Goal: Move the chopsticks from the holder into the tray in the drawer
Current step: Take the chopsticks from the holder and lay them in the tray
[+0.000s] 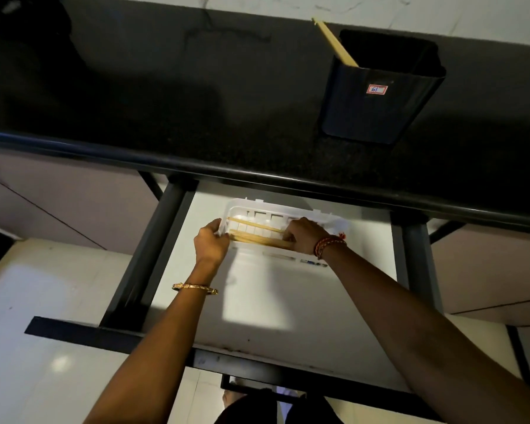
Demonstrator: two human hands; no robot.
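Gripping the tray [291, 209] end with left hand [210, 240]; right hand [302, 235] grasping chopsticks [257, 238] inside the tray; holder [377, 96] well beyond.

Dim, uneven light, wide-angle view.
Upper half sinks into shadow; a bright patch lies on the drawer floor [257, 301]; straight edges bow near the corners.

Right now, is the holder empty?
No. Chopsticks stick out of the holder at its left corner.
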